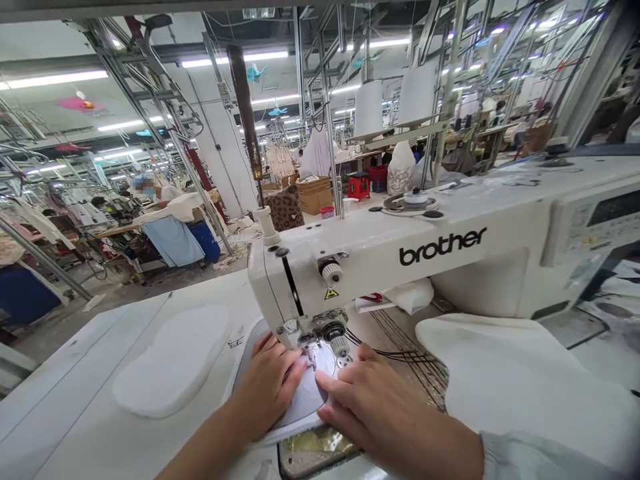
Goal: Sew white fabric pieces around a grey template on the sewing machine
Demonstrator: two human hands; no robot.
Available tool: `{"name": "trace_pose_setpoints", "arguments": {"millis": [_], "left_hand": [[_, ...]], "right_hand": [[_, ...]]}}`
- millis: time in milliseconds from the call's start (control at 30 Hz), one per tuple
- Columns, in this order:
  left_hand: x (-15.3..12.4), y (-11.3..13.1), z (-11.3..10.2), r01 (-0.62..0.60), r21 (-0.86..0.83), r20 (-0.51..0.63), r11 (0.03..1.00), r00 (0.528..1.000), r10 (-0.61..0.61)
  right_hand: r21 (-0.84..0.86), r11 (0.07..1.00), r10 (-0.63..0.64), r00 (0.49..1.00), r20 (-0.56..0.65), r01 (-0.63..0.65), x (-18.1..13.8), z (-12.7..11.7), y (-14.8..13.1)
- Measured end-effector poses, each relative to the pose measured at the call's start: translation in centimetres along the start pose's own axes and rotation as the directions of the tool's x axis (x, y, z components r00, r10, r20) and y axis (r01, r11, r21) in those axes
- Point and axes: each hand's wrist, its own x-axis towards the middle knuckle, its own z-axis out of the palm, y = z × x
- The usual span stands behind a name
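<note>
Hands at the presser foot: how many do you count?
2: the left hand lies on the white piece left of the presser foot; the right hand touches its right side. No others show there.

A white piece of cloth lies flat on the bed of a white sewing machine, beneath the presser foot and lit brightly there. Its near edge curves and looks thick; a greyer band runs along its left side, though whether that belongs to the cloth is hard to tell. The machine stands upright, with black "brother" lettering across its arm.
</note>
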Motion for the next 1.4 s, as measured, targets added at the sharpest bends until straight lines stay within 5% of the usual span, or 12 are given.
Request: {"name": "trace_pose_setpoints", "arguments": {"millis": [167, 433, 733, 1167, 1400], "left_hand": [[0.7, -1.1, -0.3, -0.071, 0.005, 0.055, 0.997, 0.996, 0.070], [0.1, 0.0, -0.7, 0.025, 0.025, 0.040, 0.999, 0.999, -0.026], [1.6, -1.6, -1.0, -0.026, -0.010, 0.125, 1.000, 0.992, 0.027], [0.7, -2.1, -0.5, 0.003, -0.091, 0.068, 0.996, 0.998, 0.004], [0.9, -2.7, -0.2, 0.015, -0.131, 0.016, 0.991, 1.000, -0.013]], "right_hand": [[0.021, 1.000, -0.012, 1.000, 0.017, 0.011, -0.1, -0.6, 0.0], [0.009, 0.999, -0.052, 0.998, 0.034, 0.052, -0.4, -0.3, 0.5], [0.019, 1.000, -0.025, 0.999, 0.047, 0.024, 0.0, 0.2, 0.1], [-0.039, 0.998, -0.047, 0.996, -0.080, 0.044, -0.3, 1.4, 0.6], [-0.025, 0.998, 0.055, 0.998, -0.011, -0.055, 0.3, 1.0, 0.0]]}}
